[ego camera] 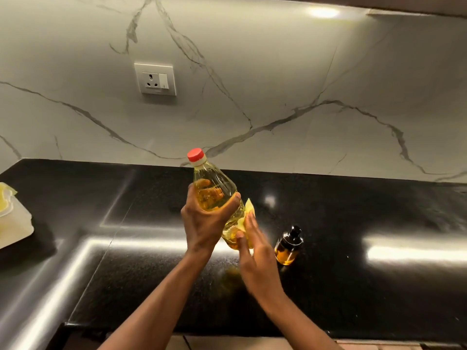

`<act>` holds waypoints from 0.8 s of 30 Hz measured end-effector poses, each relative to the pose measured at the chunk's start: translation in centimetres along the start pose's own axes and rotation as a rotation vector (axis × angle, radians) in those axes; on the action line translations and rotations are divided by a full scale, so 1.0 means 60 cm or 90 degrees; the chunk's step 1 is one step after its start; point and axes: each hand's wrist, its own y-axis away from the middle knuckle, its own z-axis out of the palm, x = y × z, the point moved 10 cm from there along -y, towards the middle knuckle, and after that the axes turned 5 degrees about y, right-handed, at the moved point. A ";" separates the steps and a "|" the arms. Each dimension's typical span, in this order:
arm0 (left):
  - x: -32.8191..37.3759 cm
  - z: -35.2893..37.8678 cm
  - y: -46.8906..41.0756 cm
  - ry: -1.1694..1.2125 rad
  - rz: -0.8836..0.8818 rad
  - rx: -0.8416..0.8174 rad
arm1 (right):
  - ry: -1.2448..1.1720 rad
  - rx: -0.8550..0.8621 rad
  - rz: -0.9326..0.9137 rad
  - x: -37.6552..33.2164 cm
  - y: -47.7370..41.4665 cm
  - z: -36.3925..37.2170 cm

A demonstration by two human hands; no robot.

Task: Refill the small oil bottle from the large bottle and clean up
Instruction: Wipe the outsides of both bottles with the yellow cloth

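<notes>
Hands: both raised over the middle of the black counter (pixel 353 223), close together on one bottle.

Left hand (pixel 202 223): wrapped round the upper body of the large bottle (pixel 214 188), thumb on the right side, fingers showing through the oil on the far side. Forearm comes up from the near edge.

Right hand (pixel 255 251): fingers straight and together, pressing a yellow cloth (pixel 249 207) flat against the lower right side of the large bottle. Slightly blurred. Forearm comes up from the near edge, right of the other.

Large bottle: clear plastic, yellow oil, red cap (pixel 195 154) on. Held clear of the counter, tilted, cap toward the back edge, base toward the near edge; its faint reflection lies on the counter beneath.

Small bottle (pixel 288 246): amber glass, dark top, oil inside. Stands upright on the counter just right of the right hand, not touched.

Pale plastic container (pixel 12 223): at the left edge of the counter, something yellow on top, partly cut off by the frame.

Marble wall (pixel 278 72): rises behind the back edge, with a white socket (pixel 155 79).
</notes>
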 end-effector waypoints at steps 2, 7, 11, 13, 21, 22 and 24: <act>0.002 -0.003 -0.005 -0.005 0.002 0.012 | 0.049 -0.071 -0.029 -0.004 0.024 0.036; 0.004 -0.004 -0.007 -0.007 0.003 0.021 | 0.155 -0.115 -0.065 0.004 0.042 0.058; 0.009 -0.002 -0.007 0.001 0.001 0.022 | 0.088 -0.105 -0.005 0.008 -0.019 0.041; 0.011 -0.001 -0.006 0.000 0.002 0.023 | 0.051 -0.100 0.024 0.008 -0.044 0.032; 0.007 -0.015 -0.012 -0.019 0.001 0.046 | 0.091 -0.136 -0.064 -0.022 0.036 0.076; 0.006 -0.016 -0.012 -0.020 -0.001 0.045 | 0.091 -0.130 -0.062 -0.019 0.032 0.077; 0.001 -0.018 -0.013 -0.020 -0.009 0.040 | 0.076 -0.115 -0.051 -0.014 0.012 0.071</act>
